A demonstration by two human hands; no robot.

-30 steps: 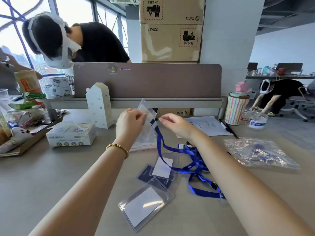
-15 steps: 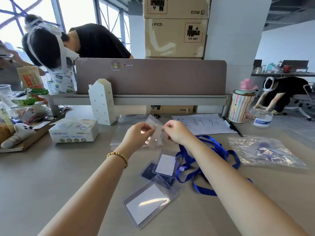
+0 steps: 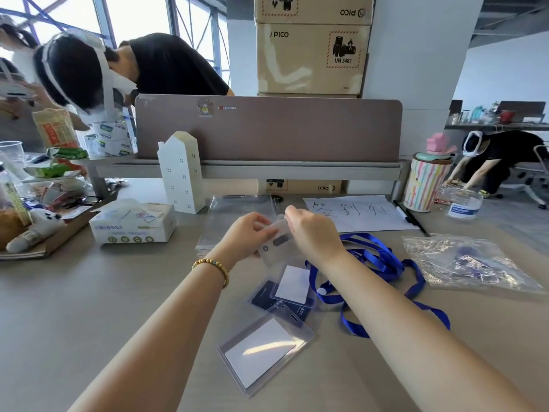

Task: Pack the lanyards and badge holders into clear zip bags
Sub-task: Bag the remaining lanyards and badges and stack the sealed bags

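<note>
Forearms reach in from the bottom edge over a grey desk (image 3: 74, 316), the left one wearing a beaded bracelet (image 3: 211, 267). Nearest the viewer lies a large clear badge holder (image 3: 264, 349) with a white card inside, flat on the desk. Just beyond it two smaller holders overlap: a dark card holder (image 3: 269, 301) partly under a white card holder (image 3: 292, 285). To their right a tangle of blue lanyards (image 3: 383, 263) sprawls loose on the desk, one loop trailing toward the near right. Above these, both hands meet on a held badge holder (image 3: 277, 240), lifted off the surface and tilted: the left hand (image 3: 248, 233) grips its left side with fingers curled round it, and the right hand (image 3: 312, 230) pinches its upper right edge between thumb and fingertips. Behind the hands a stack of clear zip bags (image 3: 234, 215) lies flat and unfilled. On the right a crinkled filled bag (image 3: 463, 263) rests with something blue inside, well apart from the hands. Farther back sit a tissue box (image 3: 133, 223) on the left, a white house model (image 3: 181, 172) standing upright, a paper sheet (image 3: 353, 212) with handwritten characters, a black pen (image 3: 411, 218) beside it, and a striped cup (image 3: 426, 182). A brown divider panel (image 3: 267, 129) closes off the desk, with cardboard boxes (image 3: 312, 55) stacked behind it and a person in a black shirt (image 3: 172, 66) bent over at the far left.
</note>
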